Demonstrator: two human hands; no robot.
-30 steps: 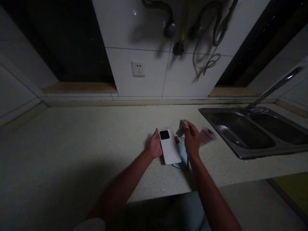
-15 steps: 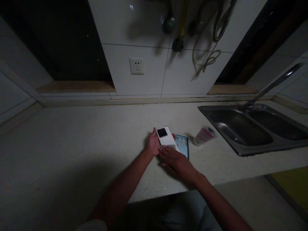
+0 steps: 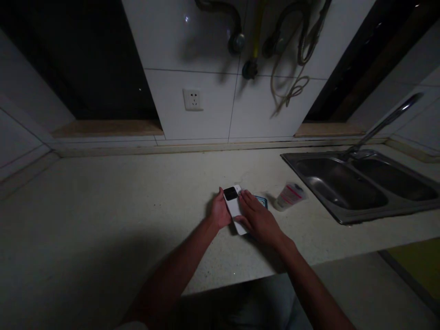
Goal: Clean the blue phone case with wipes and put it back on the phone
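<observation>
A white phone (image 3: 233, 204) with a dark camera block lies back-up on the pale countertop (image 3: 137, 201). My left hand (image 3: 220, 211) grips its left edge, fingers curled round it. My right hand (image 3: 257, 218) lies flat across the phone's right half, fingers stretched out and pressing on it. A blue phone case (image 3: 262, 200) peeks out just beyond my right hand, mostly hidden by it. A small white tube with a pink label (image 3: 289, 195) lies on its side to the right of the case.
A steel double sink (image 3: 360, 185) with a long tap (image 3: 381, 126) is set into the counter at right. A wall socket (image 3: 192, 99) and hanging hoses (image 3: 292, 55) are on the tiled wall behind. The counter's front edge runs just below my forearms.
My right hand left the spot near the tube, came down onto the phone and now lies flat over it, covering most of the blue case. My left hand kept its hold.
</observation>
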